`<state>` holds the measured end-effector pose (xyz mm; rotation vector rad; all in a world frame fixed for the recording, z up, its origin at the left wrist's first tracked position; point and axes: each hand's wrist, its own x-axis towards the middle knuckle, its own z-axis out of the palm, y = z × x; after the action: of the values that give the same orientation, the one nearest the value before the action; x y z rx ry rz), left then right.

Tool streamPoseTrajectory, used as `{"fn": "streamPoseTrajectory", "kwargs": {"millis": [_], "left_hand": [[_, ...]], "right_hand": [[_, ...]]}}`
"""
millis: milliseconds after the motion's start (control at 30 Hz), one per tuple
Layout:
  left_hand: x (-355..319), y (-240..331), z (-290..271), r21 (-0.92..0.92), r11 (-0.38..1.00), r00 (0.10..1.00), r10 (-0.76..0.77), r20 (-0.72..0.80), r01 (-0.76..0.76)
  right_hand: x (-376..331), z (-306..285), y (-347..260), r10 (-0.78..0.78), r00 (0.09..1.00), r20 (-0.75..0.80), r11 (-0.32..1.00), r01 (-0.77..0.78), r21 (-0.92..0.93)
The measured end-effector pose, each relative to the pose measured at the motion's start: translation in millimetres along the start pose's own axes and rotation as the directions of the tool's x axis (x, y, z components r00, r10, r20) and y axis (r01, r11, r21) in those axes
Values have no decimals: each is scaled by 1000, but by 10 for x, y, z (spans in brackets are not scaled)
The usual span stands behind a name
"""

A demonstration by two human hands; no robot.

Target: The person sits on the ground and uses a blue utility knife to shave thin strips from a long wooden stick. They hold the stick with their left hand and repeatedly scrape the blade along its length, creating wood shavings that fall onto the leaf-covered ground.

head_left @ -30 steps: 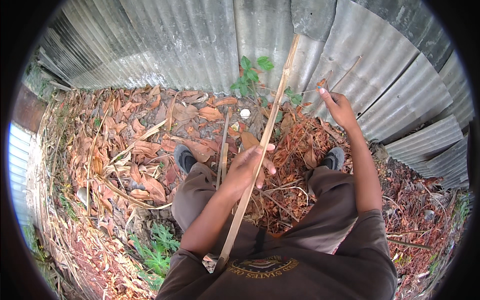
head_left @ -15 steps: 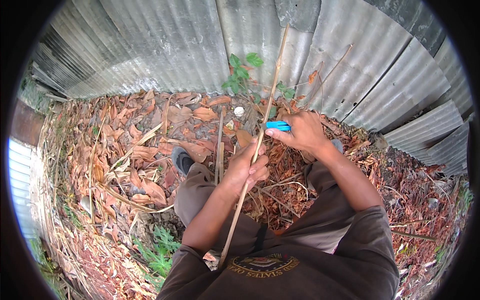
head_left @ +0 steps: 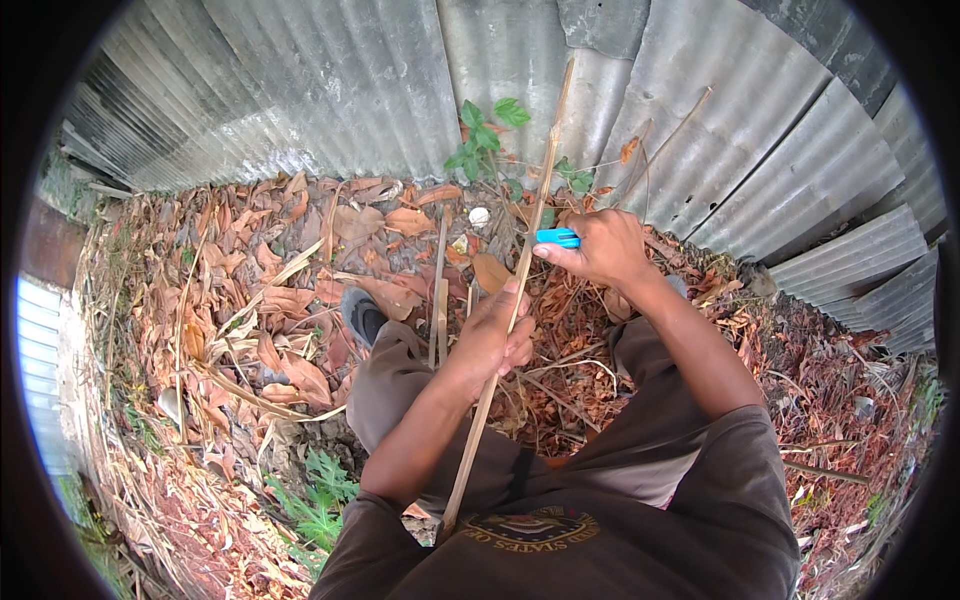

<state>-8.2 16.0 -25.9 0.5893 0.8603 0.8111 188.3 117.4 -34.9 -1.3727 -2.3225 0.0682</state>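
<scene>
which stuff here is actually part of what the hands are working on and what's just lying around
In use:
- long thin tan bamboo strip, gripped by left hand
- small blue-handled tool, in right hand

Lying about:
- dry brown leaves
- loose split sticks
- green weed
- grey corrugated metal sheets

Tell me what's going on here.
A person sits on leaf-covered ground by a corrugated metal fence. The left hand grips a long thin stick around its middle, slanted up toward the fence. The right hand holds a blue-handled tool against the stick just above the left hand.
</scene>
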Motion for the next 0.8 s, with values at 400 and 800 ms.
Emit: {"fn": "streamPoseTrajectory", "kwargs": {"millis": [400, 800], "left_hand": [[-73, -59, 68, -147, 985, 990, -69, 120, 86], [-123, -173, 169, -130, 977, 971, -144, 188, 170]], "right_hand": [[226, 57, 606, 149, 981, -124, 978, -165, -131], [220, 7, 1123, 29, 957, -288, 960, -107, -260]]}}
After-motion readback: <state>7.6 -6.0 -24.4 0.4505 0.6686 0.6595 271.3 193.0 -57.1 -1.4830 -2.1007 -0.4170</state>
